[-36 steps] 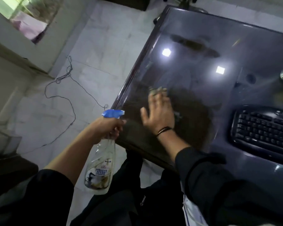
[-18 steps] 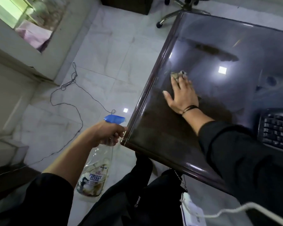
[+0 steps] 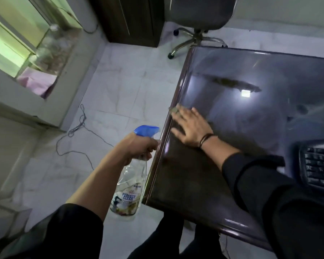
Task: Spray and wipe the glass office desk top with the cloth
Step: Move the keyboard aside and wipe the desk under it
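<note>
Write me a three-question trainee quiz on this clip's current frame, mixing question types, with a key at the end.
1. True or false: the left hand holds the spray bottle over the glass desk top.
2. Multiple choice: the cloth under the right hand lies A) at the desk's left edge, B) beside the keyboard, C) on the floor.
3. Fill in: the bottle's trigger head is coloured ____.

Key:
1. False; the bottle hangs off the desk's left side, above the floor.
2. A; only a bit of cloth shows past the flat fingers.
3. Blue.
</note>
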Demonstrator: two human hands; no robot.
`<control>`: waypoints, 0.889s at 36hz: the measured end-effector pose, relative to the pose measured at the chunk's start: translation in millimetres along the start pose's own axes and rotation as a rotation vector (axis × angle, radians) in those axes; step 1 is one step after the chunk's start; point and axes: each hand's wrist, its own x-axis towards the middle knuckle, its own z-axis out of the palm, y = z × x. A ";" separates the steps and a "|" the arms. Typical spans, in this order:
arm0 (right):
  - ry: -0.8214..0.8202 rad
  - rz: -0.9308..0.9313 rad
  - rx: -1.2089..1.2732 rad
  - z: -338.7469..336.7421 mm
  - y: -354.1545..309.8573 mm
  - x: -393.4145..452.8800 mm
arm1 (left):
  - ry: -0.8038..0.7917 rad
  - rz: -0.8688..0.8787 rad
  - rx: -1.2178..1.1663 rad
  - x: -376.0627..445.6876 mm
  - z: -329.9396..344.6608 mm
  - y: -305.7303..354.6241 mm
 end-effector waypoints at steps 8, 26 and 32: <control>0.176 0.485 0.130 -11.1 74.8 39.1 | -0.001 0.074 0.037 41.6 5.2 32.0; 0.206 0.498 0.103 61.7 -7.2 -195.6 | 0.002 0.360 0.404 105.1 94.7 177.3; 0.203 0.487 0.092 61.3 -1.9 -194.6 | 0.008 0.347 0.547 113.9 127.0 190.1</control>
